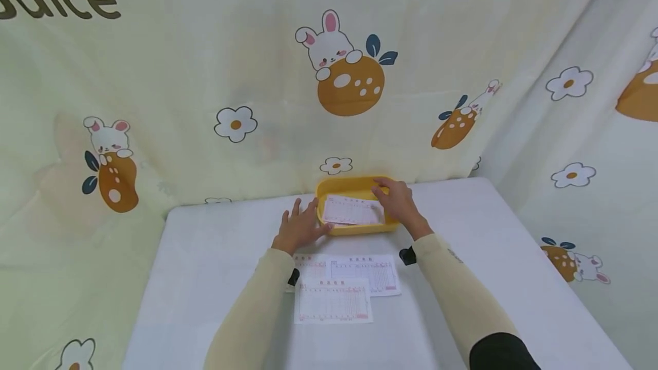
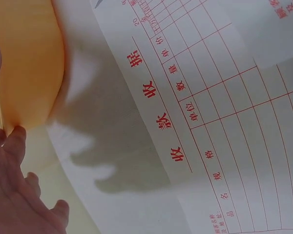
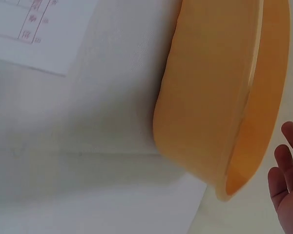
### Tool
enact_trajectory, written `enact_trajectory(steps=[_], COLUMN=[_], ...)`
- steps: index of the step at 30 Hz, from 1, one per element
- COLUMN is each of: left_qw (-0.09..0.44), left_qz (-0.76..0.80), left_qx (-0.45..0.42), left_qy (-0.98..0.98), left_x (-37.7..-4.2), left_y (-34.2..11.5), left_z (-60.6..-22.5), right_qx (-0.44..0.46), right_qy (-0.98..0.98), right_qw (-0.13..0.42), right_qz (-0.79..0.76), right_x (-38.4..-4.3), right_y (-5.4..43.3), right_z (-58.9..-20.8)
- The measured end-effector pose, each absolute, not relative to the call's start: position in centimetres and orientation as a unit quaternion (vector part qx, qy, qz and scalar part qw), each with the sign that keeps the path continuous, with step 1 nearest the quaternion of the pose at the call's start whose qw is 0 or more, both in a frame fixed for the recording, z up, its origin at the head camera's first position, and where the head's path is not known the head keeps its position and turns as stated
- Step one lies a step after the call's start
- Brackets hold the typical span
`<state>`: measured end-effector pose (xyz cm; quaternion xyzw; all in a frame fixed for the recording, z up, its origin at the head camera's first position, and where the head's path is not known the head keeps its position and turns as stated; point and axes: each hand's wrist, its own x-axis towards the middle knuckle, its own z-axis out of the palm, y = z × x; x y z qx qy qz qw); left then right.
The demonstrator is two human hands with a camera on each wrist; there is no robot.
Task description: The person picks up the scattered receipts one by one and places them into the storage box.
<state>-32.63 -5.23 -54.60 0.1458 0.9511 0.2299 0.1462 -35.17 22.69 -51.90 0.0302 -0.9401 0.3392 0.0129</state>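
A yellow plastic tray (image 1: 360, 230) stands near the table's far edge, holding a few printed receipt slips (image 1: 353, 210). My left hand (image 1: 300, 225) is at its left end, fingers spread and fingertips at the rim. In the left wrist view a fingertip meets the edge of the yellow wall (image 2: 29, 63). Over the tray's right end, my right hand (image 1: 397, 201) reaches in from the side, its fingers loosely bent beside the slips. The right wrist view shows these fingers (image 3: 284, 158) near the rim with nothing held between them.
Nearer me, several red-printed receipt sheets lie on the white table (image 1: 205, 278): a front sheet (image 1: 333, 301) overlaps a right one (image 1: 366, 273) and others behind. A curtain (image 1: 267, 73) with rabbits and flowers hangs along the far side and the right.
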Motion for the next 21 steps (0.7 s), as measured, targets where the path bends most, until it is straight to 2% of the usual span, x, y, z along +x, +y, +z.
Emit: enact_trajectory(steps=[9,21], left_qw=[0.144,0.144], left_qz=[0.230,0.227], left_qx=[0.149,0.151], left_qy=[0.951,0.951], left_x=[-33.4,-33.0], left_y=[-5.2,-5.2], left_z=[-55.7,-55.1], right_qx=[0.032,0.052], right_qy=[-0.938,-0.922], right_qw=[0.028,0.086], right_qz=[0.344,0.373], right_x=[-34.3,-30.9], right_y=[24.8,26.9], right_z=[-52.1,-52.5])
